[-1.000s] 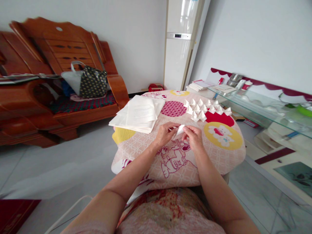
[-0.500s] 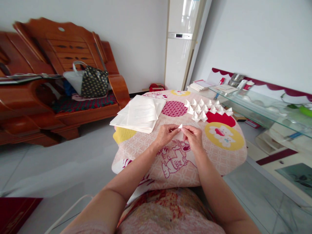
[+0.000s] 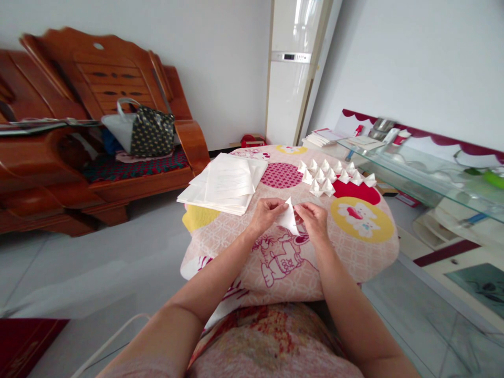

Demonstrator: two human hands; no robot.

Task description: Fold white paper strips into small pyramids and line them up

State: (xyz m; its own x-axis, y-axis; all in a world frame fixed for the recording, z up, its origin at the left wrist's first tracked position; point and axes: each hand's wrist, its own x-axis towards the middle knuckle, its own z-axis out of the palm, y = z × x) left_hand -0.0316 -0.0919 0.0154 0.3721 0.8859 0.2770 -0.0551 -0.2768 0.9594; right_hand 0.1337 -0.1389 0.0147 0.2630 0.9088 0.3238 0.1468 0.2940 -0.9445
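Note:
A small piece of white folded paper (image 3: pixel 290 219) stands between my hands above the near part of the table, one point upward and another downward. My left hand (image 3: pixel 268 214) pinches its left side between thumb and fingers. At its right edge is my right hand (image 3: pixel 314 216), thumb and forefinger closed together; the exact contact there is too small to see clearly. Beyond my hands, several white folded paper shapes (image 3: pixel 323 174) stand in rows on the table's right side. To the left lies a stack of white paper sheets (image 3: pixel 224 184), the top ones with faint print.
A patterned cloth covers the round table (image 3: pixel 354 262). A glass shelf unit (image 3: pixel 425 168) holding various items runs along the right. On the left, a wooden sofa (image 3: pixel 118 68) carries a dark patterned bag (image 3: pixel 153 131). A tall white cabinet unit (image 3: pixel 289 94) stands behind the table.
The folded paper has turned in my fingers and now shows a larger, taller face between my hands. My right hand has shifted slightly right, away from the left.

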